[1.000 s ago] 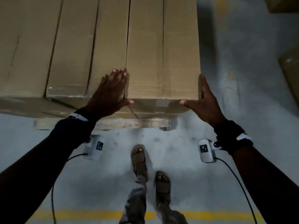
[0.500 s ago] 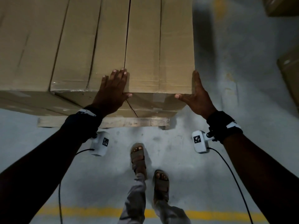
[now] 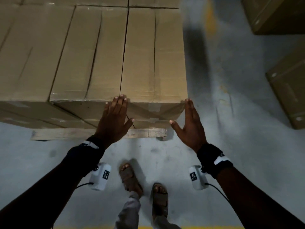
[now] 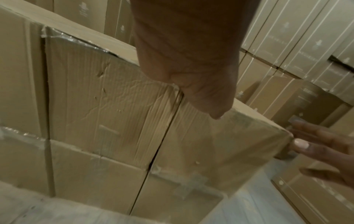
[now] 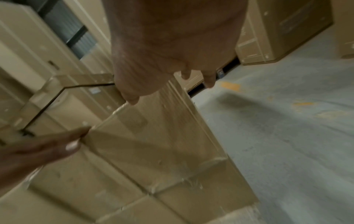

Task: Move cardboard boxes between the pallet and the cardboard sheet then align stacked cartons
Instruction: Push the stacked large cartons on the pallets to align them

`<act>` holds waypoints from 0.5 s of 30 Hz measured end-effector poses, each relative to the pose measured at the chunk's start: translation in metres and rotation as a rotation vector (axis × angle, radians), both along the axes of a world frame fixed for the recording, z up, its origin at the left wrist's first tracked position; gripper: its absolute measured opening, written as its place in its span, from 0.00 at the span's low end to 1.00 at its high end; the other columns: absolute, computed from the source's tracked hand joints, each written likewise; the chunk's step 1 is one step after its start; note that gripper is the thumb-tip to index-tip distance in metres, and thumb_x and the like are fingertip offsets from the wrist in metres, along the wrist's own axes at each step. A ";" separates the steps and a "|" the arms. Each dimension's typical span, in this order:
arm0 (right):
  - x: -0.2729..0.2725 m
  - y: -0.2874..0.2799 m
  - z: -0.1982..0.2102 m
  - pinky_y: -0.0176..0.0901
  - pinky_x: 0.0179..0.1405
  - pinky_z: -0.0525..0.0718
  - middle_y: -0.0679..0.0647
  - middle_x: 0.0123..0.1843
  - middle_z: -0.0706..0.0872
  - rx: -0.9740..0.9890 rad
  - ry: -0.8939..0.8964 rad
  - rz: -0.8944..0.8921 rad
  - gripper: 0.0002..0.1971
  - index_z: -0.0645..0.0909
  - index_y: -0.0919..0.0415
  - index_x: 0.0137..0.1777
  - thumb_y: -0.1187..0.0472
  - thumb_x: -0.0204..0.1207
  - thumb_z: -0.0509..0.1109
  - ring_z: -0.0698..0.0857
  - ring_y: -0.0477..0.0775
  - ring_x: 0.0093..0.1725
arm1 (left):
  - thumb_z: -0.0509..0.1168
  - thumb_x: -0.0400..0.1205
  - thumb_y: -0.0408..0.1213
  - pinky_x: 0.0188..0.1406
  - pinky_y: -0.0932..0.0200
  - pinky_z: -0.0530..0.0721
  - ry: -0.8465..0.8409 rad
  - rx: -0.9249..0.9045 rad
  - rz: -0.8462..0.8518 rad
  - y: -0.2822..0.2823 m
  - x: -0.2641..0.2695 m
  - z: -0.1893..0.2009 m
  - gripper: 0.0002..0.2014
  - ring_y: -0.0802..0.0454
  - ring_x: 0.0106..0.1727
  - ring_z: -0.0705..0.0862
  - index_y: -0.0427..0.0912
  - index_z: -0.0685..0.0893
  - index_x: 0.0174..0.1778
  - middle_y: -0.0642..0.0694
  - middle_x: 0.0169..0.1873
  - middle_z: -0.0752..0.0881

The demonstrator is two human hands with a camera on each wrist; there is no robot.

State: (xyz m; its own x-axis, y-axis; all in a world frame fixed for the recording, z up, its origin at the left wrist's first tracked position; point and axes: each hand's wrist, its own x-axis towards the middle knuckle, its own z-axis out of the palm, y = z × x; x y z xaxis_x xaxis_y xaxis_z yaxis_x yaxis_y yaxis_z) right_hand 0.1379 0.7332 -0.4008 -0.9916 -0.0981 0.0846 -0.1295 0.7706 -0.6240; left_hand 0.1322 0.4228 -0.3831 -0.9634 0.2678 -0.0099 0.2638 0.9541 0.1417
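Tan cartons stand stacked on a wooden pallet in front of me. The top right carton forms the stack's near right corner. My left hand lies flat on the front face at the seam between two cartons, fingertips reaching the top edge. My right hand is flat with straight fingers beside the carton's right front corner, thumb spread toward the front face. In the left wrist view the left hand hangs before the creased carton face. The right wrist view shows the right hand over the carton's corner.
More cartons stand on the grey concrete floor to the right, another at the far right. My sandalled feet are just short of the pallet. A yellow floor line runs behind them. Tall carton stacks fill the background.
Both hands have slid back toward me: the left from the carton's top onto its front face, the right from the side wall to the front corner. The stack looks farther off.
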 end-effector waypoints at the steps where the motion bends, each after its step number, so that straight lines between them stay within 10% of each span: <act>1: 0.004 0.000 -0.005 0.56 0.86 0.64 0.59 0.92 0.51 0.028 0.031 0.001 0.48 0.48 0.62 0.90 0.40 0.82 0.69 0.52 0.56 0.90 | 0.51 0.84 0.59 0.84 0.32 0.53 0.039 -0.004 0.003 0.002 0.004 -0.003 0.41 0.35 0.87 0.55 0.33 0.58 0.87 0.34 0.86 0.58; 7: 0.025 0.001 -0.059 0.74 0.81 0.65 0.62 0.92 0.44 0.163 0.129 0.012 0.46 0.49 0.64 0.90 0.38 0.83 0.63 0.47 0.63 0.91 | 0.58 0.84 0.52 0.84 0.30 0.52 0.210 -0.057 0.014 0.020 0.028 -0.052 0.39 0.34 0.88 0.51 0.31 0.57 0.86 0.32 0.87 0.53; 15: 0.005 -0.016 -0.201 0.79 0.83 0.55 0.70 0.89 0.51 0.445 0.508 0.107 0.40 0.54 0.68 0.88 0.45 0.85 0.64 0.50 0.71 0.89 | 0.57 0.86 0.51 0.85 0.30 0.49 0.575 -0.081 -0.113 0.030 0.002 -0.223 0.38 0.34 0.88 0.50 0.31 0.56 0.86 0.33 0.87 0.51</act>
State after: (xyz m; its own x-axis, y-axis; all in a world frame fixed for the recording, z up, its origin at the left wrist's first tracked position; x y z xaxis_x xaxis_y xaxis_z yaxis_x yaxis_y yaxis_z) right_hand 0.1428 0.7172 -0.6018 -0.8226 -0.3267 0.4654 -0.4122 0.9064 -0.0923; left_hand 0.1337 0.4524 -0.6064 -0.7855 0.3892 0.4811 0.3774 0.9174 -0.1260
